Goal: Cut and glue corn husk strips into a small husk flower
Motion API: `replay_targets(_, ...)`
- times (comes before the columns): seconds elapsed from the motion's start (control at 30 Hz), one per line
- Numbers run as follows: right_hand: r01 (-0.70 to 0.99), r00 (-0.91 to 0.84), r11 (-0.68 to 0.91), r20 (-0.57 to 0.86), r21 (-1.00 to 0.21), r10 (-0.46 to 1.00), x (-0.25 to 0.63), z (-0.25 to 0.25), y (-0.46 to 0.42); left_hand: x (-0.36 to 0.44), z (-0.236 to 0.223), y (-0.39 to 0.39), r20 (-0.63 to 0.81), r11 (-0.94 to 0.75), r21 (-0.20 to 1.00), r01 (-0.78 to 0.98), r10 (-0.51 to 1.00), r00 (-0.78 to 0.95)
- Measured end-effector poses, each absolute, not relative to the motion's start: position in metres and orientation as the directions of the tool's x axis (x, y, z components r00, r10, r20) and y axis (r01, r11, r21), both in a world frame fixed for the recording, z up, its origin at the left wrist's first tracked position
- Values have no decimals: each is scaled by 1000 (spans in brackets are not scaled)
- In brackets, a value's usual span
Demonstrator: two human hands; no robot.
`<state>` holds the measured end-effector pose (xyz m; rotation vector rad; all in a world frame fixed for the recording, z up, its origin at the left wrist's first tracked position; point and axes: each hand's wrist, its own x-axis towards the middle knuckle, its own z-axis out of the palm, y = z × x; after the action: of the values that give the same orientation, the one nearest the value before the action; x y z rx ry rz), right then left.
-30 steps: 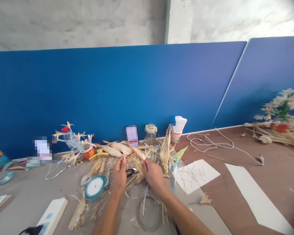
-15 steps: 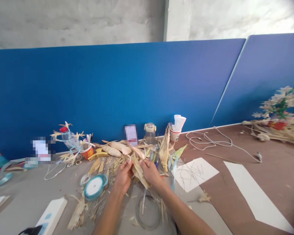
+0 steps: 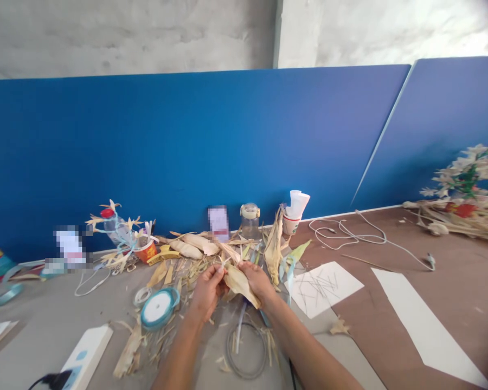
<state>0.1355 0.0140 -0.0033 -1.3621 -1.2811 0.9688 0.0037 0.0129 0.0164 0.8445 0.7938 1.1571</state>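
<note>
Between my two hands is a dry corn husk (image 3: 241, 284), pale tan and hanging down towards me. My left hand (image 3: 207, 290) pinches its upper left end, thumb against fingers. My right hand (image 3: 255, 279) grips the husk's upper right edge, its fingertips partly hidden behind the leaf. Just beyond the hands lies a heap of dry husks (image 3: 187, 248) with many thin shreds. A taller folded husk (image 3: 273, 252) stands to the right of my right hand. Left of my left hand sits a spool of blue ribbon (image 3: 158, 309).
White paper (image 3: 323, 287) with thin wire pieces lies at right, near a long white strip (image 3: 427, 325) and a white cable (image 3: 350, 235). A coiled grey cable (image 3: 247, 374) is below my hands. A power strip (image 3: 87, 355), paper cup (image 3: 291, 223) and clear jar (image 3: 250, 222) stand around.
The held husk has turned, its lower end swinging to the right and showing a broader face. My right hand has shifted slightly right and up; my left hand stays close to where it was.
</note>
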Motion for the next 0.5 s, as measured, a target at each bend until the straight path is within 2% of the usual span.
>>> replay_targets(0.17,191,139,36,63,-981,988,140,5,11,-2,13,15,2,69,928,-366,982,191)
replay_targets(0.33,479,174,104,210,-872,962,139,12,2,-3,9,15,-11,79,962,-263,968,252)
replay_targets(0.4,554,207,85,236,-828,949,140,12,0,-3,7,18,-30,80,955,-284,984,176)
replay_targets(0.5,567,286,61,265,-822,921,145,12,-1,-6,5,25,-37,16,912,-409,998,-43)
